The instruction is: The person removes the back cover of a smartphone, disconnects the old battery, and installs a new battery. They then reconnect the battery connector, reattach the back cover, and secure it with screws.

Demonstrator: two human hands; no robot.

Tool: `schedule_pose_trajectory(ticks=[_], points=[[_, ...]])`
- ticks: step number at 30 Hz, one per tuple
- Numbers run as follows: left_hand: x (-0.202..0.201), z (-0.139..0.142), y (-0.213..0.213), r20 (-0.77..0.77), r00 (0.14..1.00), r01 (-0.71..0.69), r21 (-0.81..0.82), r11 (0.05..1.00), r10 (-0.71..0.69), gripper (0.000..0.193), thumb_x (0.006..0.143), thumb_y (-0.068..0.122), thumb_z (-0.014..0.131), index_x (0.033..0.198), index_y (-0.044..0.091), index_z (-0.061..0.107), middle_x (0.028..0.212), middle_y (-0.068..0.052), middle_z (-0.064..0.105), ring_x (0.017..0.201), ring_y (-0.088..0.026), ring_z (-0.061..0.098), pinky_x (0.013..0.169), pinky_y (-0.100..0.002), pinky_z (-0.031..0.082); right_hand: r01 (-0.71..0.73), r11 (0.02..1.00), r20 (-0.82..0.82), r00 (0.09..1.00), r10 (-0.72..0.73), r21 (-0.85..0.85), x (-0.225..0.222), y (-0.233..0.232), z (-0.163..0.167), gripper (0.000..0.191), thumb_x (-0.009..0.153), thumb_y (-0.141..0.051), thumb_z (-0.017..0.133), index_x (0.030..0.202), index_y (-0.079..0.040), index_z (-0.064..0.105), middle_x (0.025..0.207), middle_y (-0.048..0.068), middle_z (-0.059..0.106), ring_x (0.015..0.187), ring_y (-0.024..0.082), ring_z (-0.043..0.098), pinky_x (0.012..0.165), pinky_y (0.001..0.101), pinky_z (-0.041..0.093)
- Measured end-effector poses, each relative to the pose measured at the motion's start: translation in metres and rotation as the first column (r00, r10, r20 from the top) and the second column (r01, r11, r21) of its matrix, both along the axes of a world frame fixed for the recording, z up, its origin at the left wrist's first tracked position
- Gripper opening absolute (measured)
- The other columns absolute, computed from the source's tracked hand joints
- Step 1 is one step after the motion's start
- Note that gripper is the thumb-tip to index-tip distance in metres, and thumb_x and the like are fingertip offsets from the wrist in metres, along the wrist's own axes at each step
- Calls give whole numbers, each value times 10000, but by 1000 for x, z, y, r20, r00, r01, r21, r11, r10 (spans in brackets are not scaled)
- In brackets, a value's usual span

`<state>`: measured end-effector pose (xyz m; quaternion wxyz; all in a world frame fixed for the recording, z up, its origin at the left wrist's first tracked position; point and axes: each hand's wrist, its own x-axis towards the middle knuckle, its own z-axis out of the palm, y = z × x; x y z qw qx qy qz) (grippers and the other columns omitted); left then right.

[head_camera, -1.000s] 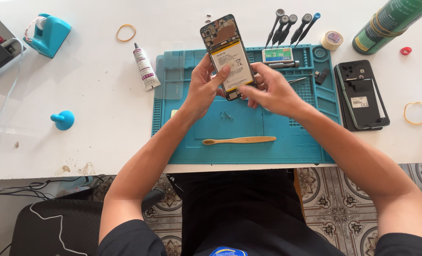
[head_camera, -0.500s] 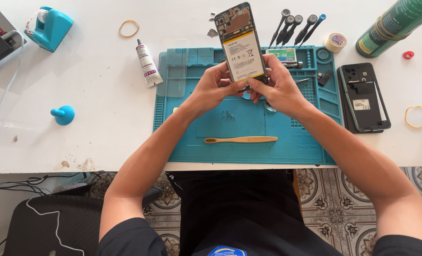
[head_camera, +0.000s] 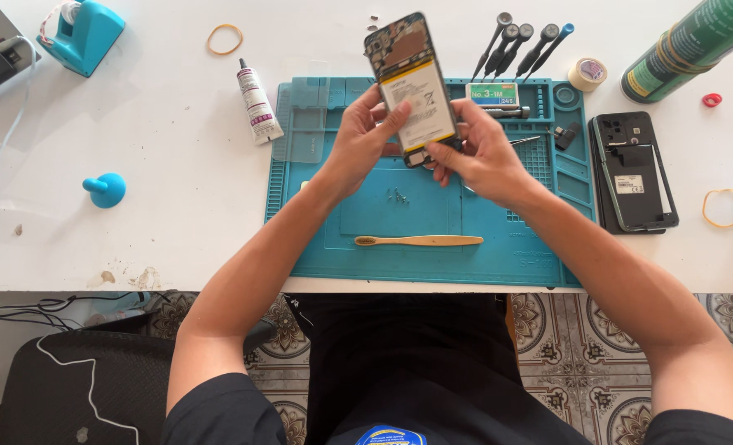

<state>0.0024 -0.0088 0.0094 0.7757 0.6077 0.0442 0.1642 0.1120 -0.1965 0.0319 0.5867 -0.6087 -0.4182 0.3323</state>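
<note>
An opened phone (head_camera: 412, 82), back cover off with its white battery and circuit board showing, is held upright and tilted above the teal work mat (head_camera: 325, 239). My left hand (head_camera: 362, 144) grips its left edge and lower part. Gripping its bottom end from the right is my right hand (head_camera: 482, 152). A few tiny screws (head_camera: 399, 196) lie on the mat just below the hands.
A bamboo brush (head_camera: 420, 241) lies on the mat's front. Several screwdrivers (head_camera: 523, 45), a tape roll (head_camera: 587, 74), a green can (head_camera: 688, 45) and the phone's back cover (head_camera: 634, 169) sit right. A glue tube (head_camera: 257, 103), rubber bands, and blue tools lie left.
Both hands have lifted the phone higher and turned it more upright, toward the far side of the mat.
</note>
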Motion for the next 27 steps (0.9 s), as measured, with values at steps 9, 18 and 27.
schedule_pose_trajectory(ticks=[9,18,27], points=[[9,-17,20,-38,985,-166,-14,986,166,318,1010,271,650,1256,70,638,1042,-90,768,914,-169,776,626,-337,691,222,972,530,817,-229,77,18,1,-13,196,1069,-183,663,1143,-14,731,830,49,749,697,68,698,550,226,491],[13,-23,43,65,962,-235,-293,927,265,311,1037,280,618,1286,107,545,1141,-66,701,1016,-169,744,846,-357,685,70,991,740,659,-133,116,27,-5,-3,117,1005,-167,750,970,-58,774,868,57,744,707,107,669,620,249,545],[11,-21,44,36,968,-222,-340,914,249,334,1026,308,598,1301,158,482,1142,-37,664,1058,-167,710,873,-410,679,108,988,931,337,-139,109,36,-10,4,181,955,-150,769,1103,-46,768,1089,116,726,1087,261,633,981,420,511]])
